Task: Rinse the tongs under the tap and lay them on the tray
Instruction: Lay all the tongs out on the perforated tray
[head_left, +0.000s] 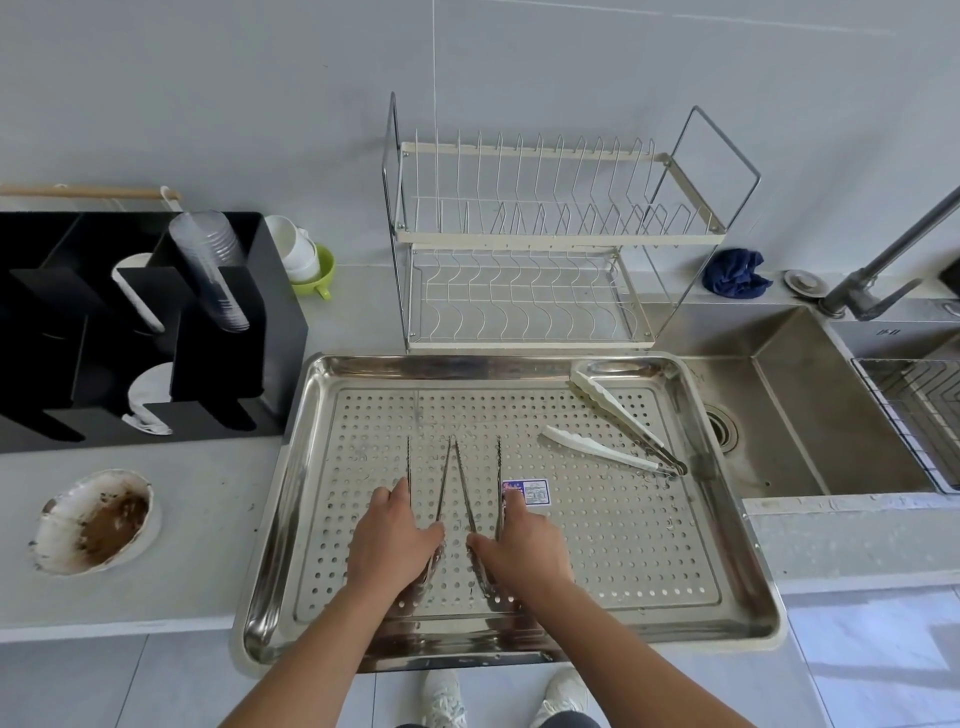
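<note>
A perforated steel tray (623, 545) lies on the counter in front of me. Two thin metal tongs rest on it side by side with their tips pointing away from me. My left hand (392, 540) lies over the handle end of the left tongs (444, 483), fingers wrapped around them. The right tongs (464, 483) are held the same way by my right hand (519, 545). A third pair, the white-tipped tongs (618, 415), lies at the tray's far right corner. The tap (878, 265) stands at the right over the sink (810, 415), with no water running.
A wire dish rack (535, 244) stands behind the tray. Left of it are a black cup organiser (140, 332), stacked white and green cups (306, 260), and a dirty shell dish (93, 519). A blue cloth (735, 273) lies by the tap; a wire basket (919, 410) hangs in the sink.
</note>
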